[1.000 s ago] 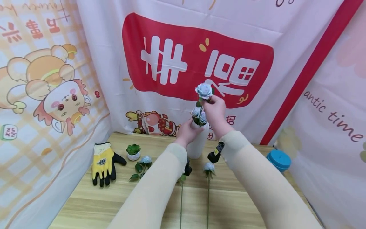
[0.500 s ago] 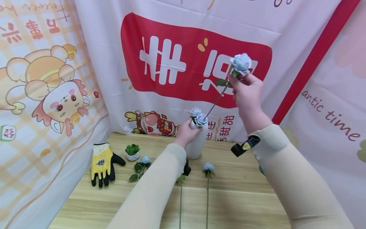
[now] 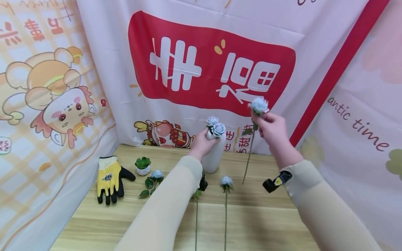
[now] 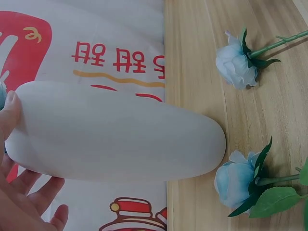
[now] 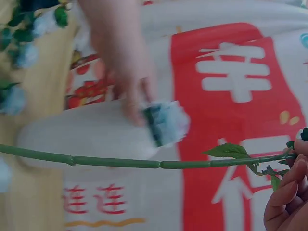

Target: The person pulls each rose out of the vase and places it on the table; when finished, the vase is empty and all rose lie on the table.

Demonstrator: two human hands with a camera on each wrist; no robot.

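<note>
My left hand (image 3: 202, 143) grips the neck of a white vase (image 3: 215, 156), which stands upright near the back of the table. Two pale blue artificial roses (image 3: 217, 129) show at its mouth. To the right of the vase, my right hand (image 3: 274, 128) pinches another blue rose (image 3: 259, 105) just below its bloom. The green stem (image 5: 115, 162) of that rose hangs down, slightly slanted, apart from the vase. In the left wrist view, my left fingers and thumb curl round the vase's top end, and two loose roses (image 4: 236, 62) lie by its base.
On the wooden table (image 3: 267, 223) lie several loose roses (image 3: 226, 182), some partly hidden by my left sleeve. A small potted succulent (image 3: 143, 166) and a yellow and black glove (image 3: 110, 179) are at the left. A printed cloth (image 3: 176, 111) hangs behind the table.
My right hand has drawn the rose up and right, away from above the vase, then lowered it until the stem hangs beside the vase. My left hand has stayed on the vase.
</note>
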